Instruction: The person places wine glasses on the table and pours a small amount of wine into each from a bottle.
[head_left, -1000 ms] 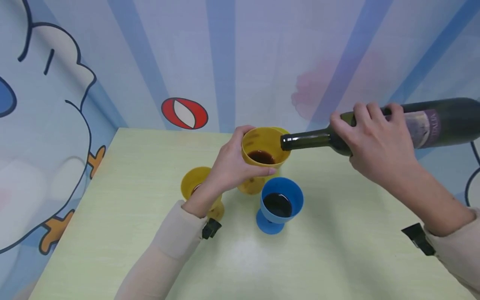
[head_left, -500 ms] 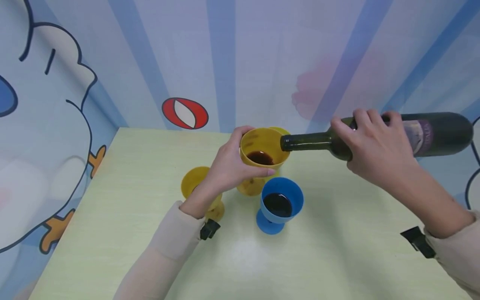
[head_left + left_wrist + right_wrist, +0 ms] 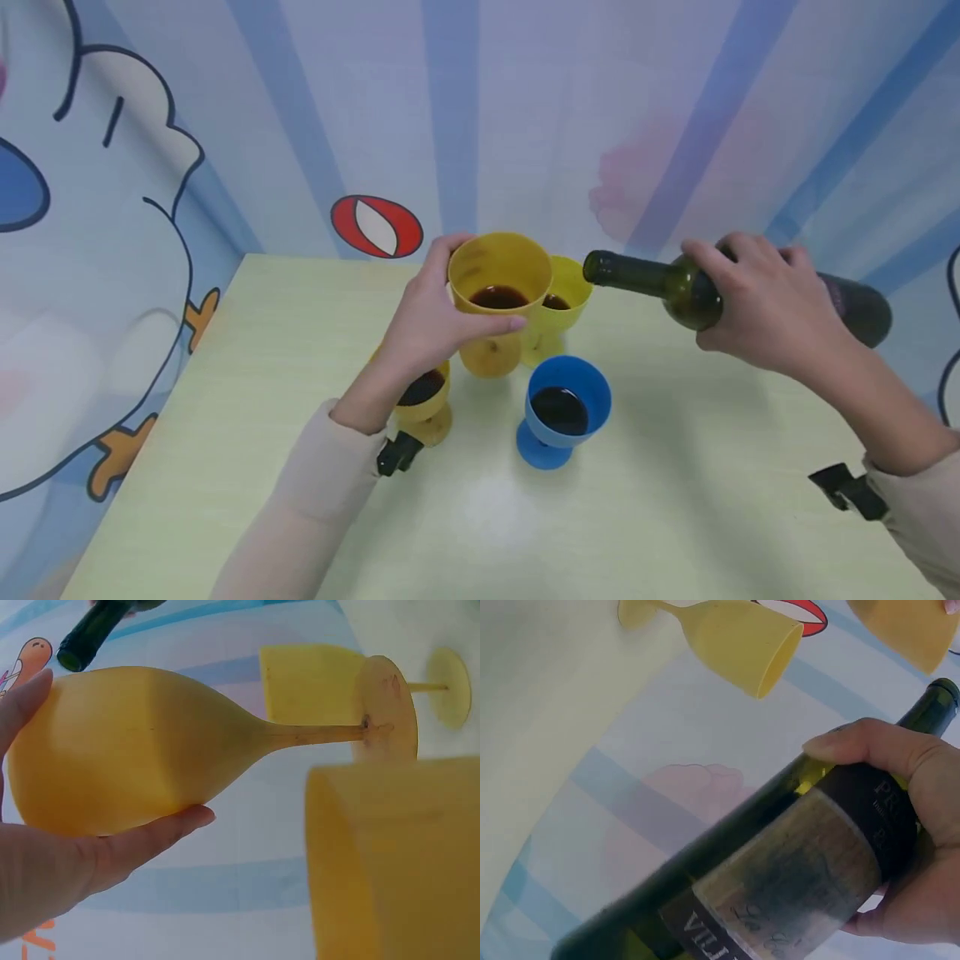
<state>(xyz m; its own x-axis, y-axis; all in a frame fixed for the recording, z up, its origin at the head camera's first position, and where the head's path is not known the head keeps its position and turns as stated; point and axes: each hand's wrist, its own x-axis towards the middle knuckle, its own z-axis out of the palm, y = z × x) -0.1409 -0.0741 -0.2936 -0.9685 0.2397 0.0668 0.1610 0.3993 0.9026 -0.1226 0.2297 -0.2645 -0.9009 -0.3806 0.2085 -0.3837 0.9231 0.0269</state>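
My left hand [image 3: 420, 321] grips the bowl of an orange-yellow goblet [image 3: 501, 258] that holds some dark red liquid. In the left wrist view the goblet's stem and round foot stick out past my fingers, off the table. My right hand [image 3: 780, 308] holds a dark green wine bottle [image 3: 693, 292] round its upper body and shoulder. The bottle's mouth points left and up, apart from the held goblet; no stream comes from it. A lighter yellow goblet [image 3: 564, 292] with dark liquid stands behind, between the held goblet and the bottle mouth.
A blue goblet [image 3: 567, 398] with dark liquid stands in front on the pale table [image 3: 637, 517]. Another yellow goblet [image 3: 427, 408] with dark liquid stands partly under my left wrist. A printed backdrop [image 3: 510, 125] rises behind the table's far edge.
The bottle's mouth has tipped up and its base has come down, drawing away from the goblet. My left hand has carried the held goblet to the left, uncovering the lighter yellow goblet behind.
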